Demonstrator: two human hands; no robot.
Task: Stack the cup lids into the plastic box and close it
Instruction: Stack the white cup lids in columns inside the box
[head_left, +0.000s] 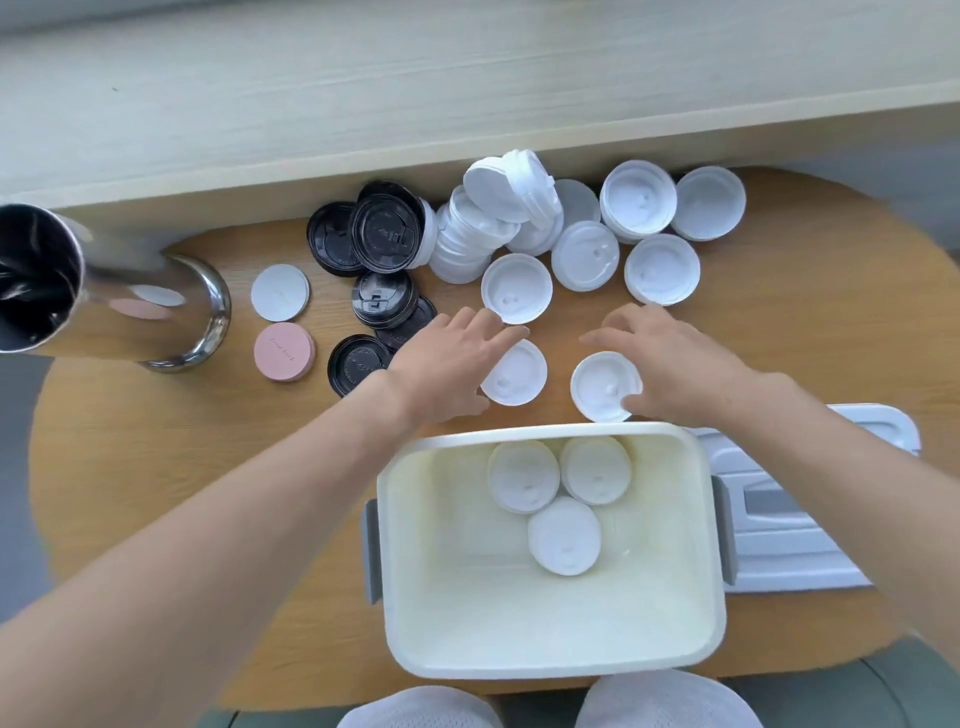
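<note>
Hands (457, 358) partly covering two white lids (605, 384)

You've got a cream rectangular plastic box (550, 623) w/ grey side latches (371, 551), its pale grey flat lid (789, 525) beside it. White round plastic cup lids (662, 269), glossy black ones (383, 234), one pink disc (284, 352). Light-brown wood-grain table (156, 441). Shiny silver metal cylinder (104, 291).
</note>
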